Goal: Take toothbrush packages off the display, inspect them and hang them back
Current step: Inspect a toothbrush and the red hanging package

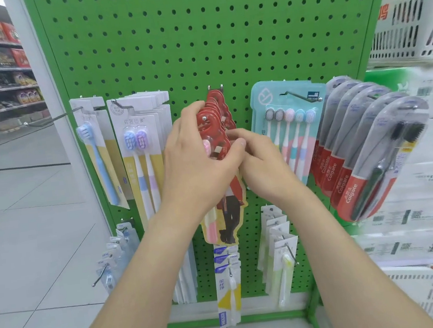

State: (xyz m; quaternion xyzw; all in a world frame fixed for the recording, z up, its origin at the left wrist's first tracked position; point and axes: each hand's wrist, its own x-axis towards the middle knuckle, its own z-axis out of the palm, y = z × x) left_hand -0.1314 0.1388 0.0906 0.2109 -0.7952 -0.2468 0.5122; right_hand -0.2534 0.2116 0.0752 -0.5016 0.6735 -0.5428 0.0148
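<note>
A stack of red toothbrush packages (213, 115) with a printed standing figure hangs on a metal hook in the middle of the green pegboard (195, 43). My left hand (198, 160) grips the front package from the left, fingers curled over its upper edge near the hook and thumb across its front. My right hand (261, 158) holds the same stack from the right, fingers behind the cards. The package's lower part (230, 216) hangs below my hands.
White-and-yellow toothbrush cards (141, 135) hang to the left, a teal multi-brush pack (286, 117) and red Colgate packs (366, 145) to the right. Smaller packs hang on lower hooks (229, 279). White baskets (410, 17) and stacked boxes stand at right; an aisle floor lies left.
</note>
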